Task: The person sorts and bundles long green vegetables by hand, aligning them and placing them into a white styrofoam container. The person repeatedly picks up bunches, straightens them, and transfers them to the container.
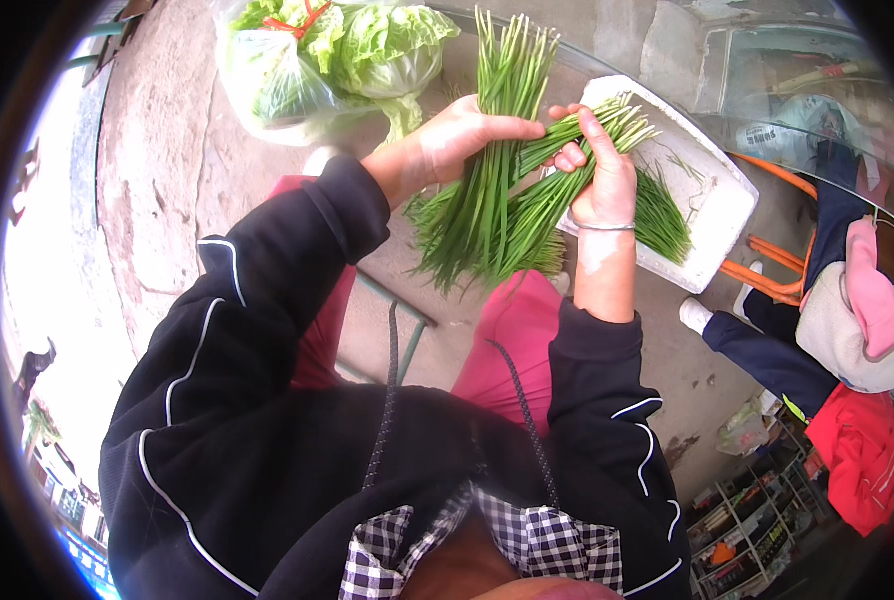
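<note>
My left hand is closed around a thick bunch of garlic chives, its pale cut ends pointing away from me. A second bunch of chives is gripped in my right hand, slanting so that its pale ends point to the upper right. The two bunches cross and overlap below my hands. More chives show beneath them, though what supports these is hidden. Just right of my right hand, a white foam box holds a smaller pile of chives.
Leafy cabbages and a tied clear plastic bag of greens lie at the upper left. A person in a red jacket is at the right, near an orange metal frame. Glass panels stand at the upper right.
</note>
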Demonstrator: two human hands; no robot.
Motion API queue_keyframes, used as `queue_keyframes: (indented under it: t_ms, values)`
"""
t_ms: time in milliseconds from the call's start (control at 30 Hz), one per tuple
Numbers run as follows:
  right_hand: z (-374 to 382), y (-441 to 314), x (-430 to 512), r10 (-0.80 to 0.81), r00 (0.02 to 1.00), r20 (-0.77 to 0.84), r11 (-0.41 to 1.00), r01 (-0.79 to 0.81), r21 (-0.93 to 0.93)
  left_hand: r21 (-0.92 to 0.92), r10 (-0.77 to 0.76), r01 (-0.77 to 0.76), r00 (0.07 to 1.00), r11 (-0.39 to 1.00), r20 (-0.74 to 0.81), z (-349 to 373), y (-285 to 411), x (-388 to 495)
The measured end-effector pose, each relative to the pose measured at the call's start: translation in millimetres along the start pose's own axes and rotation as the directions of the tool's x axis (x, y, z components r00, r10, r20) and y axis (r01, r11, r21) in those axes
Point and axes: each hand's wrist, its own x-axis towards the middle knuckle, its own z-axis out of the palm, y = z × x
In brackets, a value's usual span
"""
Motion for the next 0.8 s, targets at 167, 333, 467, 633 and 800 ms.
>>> queue_keyframes:
  t_ms: [167,333,467,633,800]
  values:
    - [-19.3,-14.5,4.2,-0.101,0.992,0.07,0.983,0.089,0.162,0.105,0.069,-0.072,0.997,0.992,0.03,-17.1,14.9,8.3]
    - [-40.4,-37.9,3.5,-0.266,0.953,0.148,0.933,0.215,0.289,0.078,0.089,-0.081,0.99,0.994,-0.108,-35.4,38.0,9.9]
    - [-47.3,-48.0,-1.4,-0.368,0.91,0.192,0.895,0.29,0.34,0.07,0.135,-0.125,0.975,0.99,-0.177,-43.9,45.3,11.5]
    - [-47.9,-53.5,-6.7,-0.45,0.86,0.239,0.879,0.381,0.286,0.178,0.221,-0.179,0.94,0.968,-0.261,-51.0,48.9,11.6]
    - [-49.2,-55.4,-10.1,-0.435,0.838,0.33,0.889,0.339,0.309,0.199,0.27,-0.222,0.927,0.954,-0.26,-52.5,46.2,15.3]
